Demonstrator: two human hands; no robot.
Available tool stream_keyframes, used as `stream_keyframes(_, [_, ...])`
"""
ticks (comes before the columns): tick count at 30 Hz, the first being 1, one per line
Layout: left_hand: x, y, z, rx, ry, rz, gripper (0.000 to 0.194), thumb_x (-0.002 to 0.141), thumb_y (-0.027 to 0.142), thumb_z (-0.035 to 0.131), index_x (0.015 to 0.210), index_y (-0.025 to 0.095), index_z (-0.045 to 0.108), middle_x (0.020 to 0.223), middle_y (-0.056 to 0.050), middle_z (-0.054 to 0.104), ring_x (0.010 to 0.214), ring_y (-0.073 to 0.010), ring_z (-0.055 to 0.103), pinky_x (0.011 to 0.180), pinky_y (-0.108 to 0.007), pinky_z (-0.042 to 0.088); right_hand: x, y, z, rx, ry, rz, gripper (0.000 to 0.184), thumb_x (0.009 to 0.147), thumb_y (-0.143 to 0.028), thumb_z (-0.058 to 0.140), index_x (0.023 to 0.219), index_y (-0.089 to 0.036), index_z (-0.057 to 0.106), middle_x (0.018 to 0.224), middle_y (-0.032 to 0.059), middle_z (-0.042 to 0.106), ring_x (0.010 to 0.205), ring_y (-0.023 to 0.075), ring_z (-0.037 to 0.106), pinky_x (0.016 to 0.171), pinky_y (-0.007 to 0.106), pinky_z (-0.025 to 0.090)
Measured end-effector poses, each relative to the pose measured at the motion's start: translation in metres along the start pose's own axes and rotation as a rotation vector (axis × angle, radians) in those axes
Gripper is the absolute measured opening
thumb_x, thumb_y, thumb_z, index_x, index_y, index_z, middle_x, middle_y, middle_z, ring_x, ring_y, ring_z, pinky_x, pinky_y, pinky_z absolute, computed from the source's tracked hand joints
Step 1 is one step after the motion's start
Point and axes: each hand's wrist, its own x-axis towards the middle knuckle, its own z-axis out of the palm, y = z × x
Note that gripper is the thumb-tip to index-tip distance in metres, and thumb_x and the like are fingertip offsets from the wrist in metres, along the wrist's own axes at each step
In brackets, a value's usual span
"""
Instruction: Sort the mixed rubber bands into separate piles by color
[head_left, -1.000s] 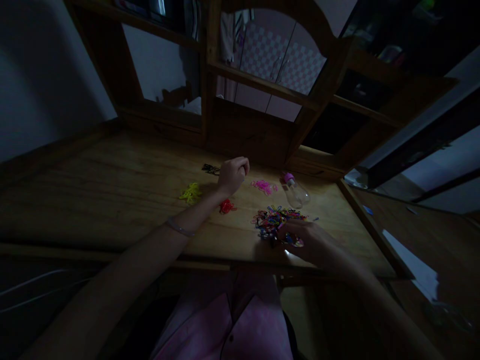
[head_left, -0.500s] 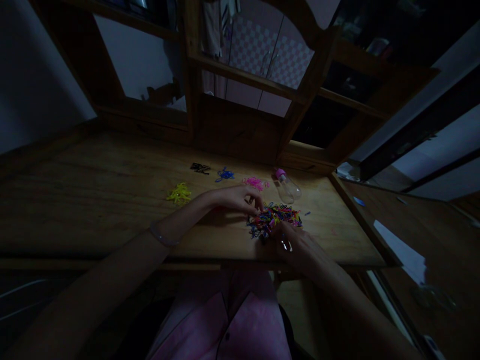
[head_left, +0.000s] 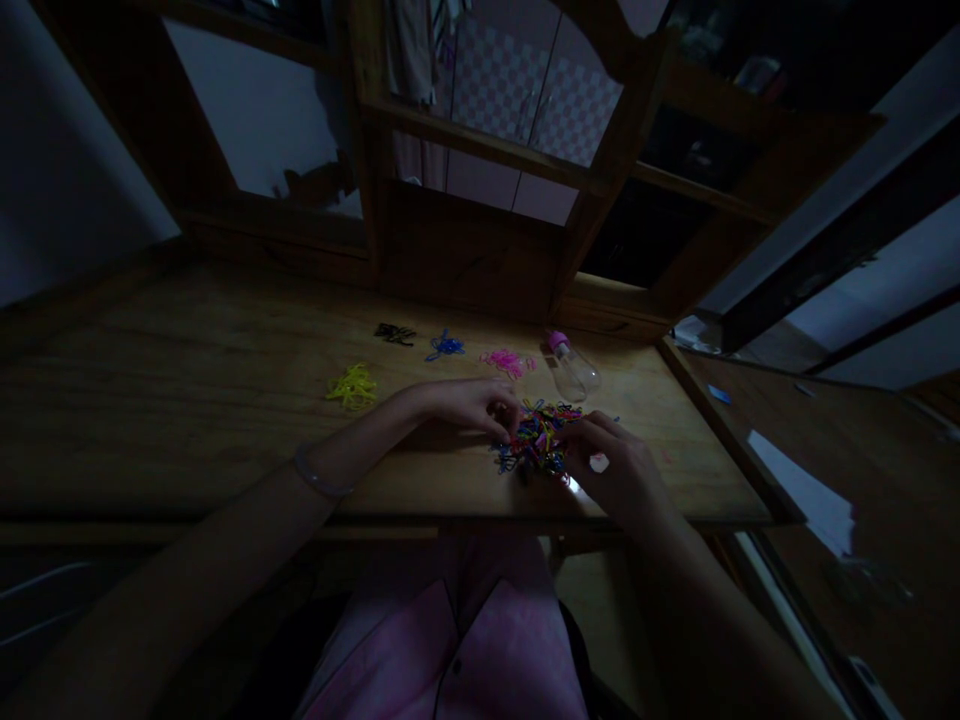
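A mixed pile of small coloured elastic bands (head_left: 538, 440) lies near the front of the wooden desk (head_left: 187, 400). My left hand (head_left: 471, 404) rests at the pile's left edge, its fingertips pinched in the bands. Over the pile's right side, my right hand (head_left: 616, 466) has its fingers curled down into the bands. What either hand grips is too small and dark to make out. Sorted little heaps lie behind: yellow (head_left: 352, 386), black (head_left: 394, 333), blue (head_left: 445, 346) and pink (head_left: 504, 360).
A clear bulb-shaped bottle with a pink cap (head_left: 570, 368) lies on its side behind the pile. A wooden hutch with shelves (head_left: 465, 150) rises at the desk's back. White paper (head_left: 810, 492) lies on a lower surface at the right.
My left hand came back from the far heaps to the mixed pile, uncovering a blue heap. My right hand shifted up onto the pile's right side.
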Motion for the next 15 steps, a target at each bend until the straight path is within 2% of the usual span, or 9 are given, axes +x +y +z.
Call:
stream_keyframes(4, [0.0,0.002,-0.002,-0.018,0.006,-0.012,0.015,0.08,0.029,0.069,0.09,0.018,0.071,0.085,-0.003,0.06,0.082,-0.015,0.055,0.076,-0.025,0.042,0.004,0.001,0.004,0.048,-0.002,0.033,0.011,0.085,-0.013,0.056,0.089,-0.018,0.065,0.084,0.0031,0.06,0.068,0.0126,0.056,0.063,0.024,0.045])
stream_keyframes(9, [-0.001,0.005,-0.003,-0.057,0.003,-0.047,0.017,0.079,0.031,0.069,0.09,0.019,0.071,0.084,-0.003,0.063,0.081,-0.0147,0.057,0.077,-0.026,0.042,0.009,0.001,0.007,0.066,-0.03,0.051,0.013,0.088,-0.015,0.056,0.092,-0.019,0.067,0.088,0.0037,0.063,0.077,0.0143,0.06,0.068,0.025,0.047])
stream_keyframes(15, [-0.003,0.01,-0.008,-0.089,0.028,-0.05,0.019,0.078,0.034,0.069,0.09,0.019,0.07,0.093,-0.004,0.063,0.085,-0.0149,0.058,0.075,-0.024,0.043,0.017,-0.004,0.012,0.058,-0.085,0.078,0.009,0.084,-0.022,0.066,0.091,-0.018,0.069,0.086,0.0036,0.064,0.067,0.0125,0.06,0.062,0.023,0.046])
